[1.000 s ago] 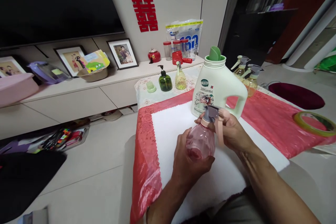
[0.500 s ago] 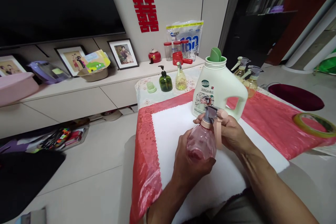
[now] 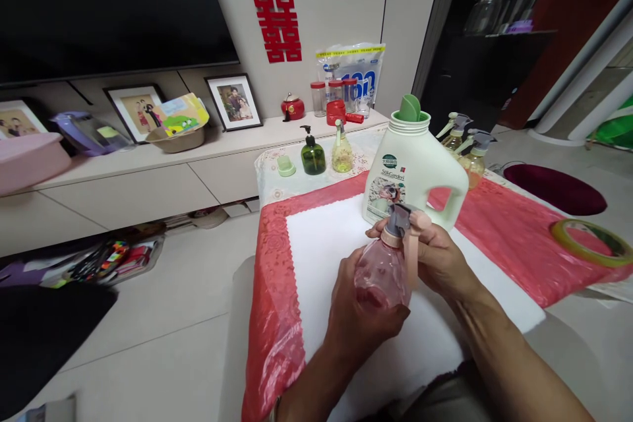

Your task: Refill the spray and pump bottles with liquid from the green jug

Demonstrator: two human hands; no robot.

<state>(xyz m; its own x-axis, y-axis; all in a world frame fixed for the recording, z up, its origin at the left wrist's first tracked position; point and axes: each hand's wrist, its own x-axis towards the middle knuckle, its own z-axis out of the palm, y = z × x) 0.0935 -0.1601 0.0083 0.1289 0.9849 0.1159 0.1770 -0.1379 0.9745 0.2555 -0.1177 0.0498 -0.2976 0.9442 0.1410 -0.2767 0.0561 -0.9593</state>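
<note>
A clear pink spray bottle [image 3: 380, 273] with a grey and pink trigger head is held slightly tilted above a white cloth [image 3: 326, 231]. My left hand [image 3: 359, 313] wraps round its lower body. At the neck and spray head, my right hand [image 3: 440, 254] is closed, its fingers passing partly behind the bottle. Just beyond my hands stands a large pale green detergent jug [image 3: 420, 151], its mouth uncapped and a darker green spout showing in it. The white cloth lies on a red plastic cover [image 3: 277, 264].
Behind the jug are a green pump bottle [image 3: 313, 157], a yellowish spray bottle [image 3: 342, 153] and a pale green cap [image 3: 285, 166]. Two amber spray bottles [image 3: 473, 161] stand right of the jug. A tape roll [image 3: 568, 232] lies at the right edge.
The view has shifted slightly. Both hands keep the same hold on the pink spray bottle; nothing was let go.
</note>
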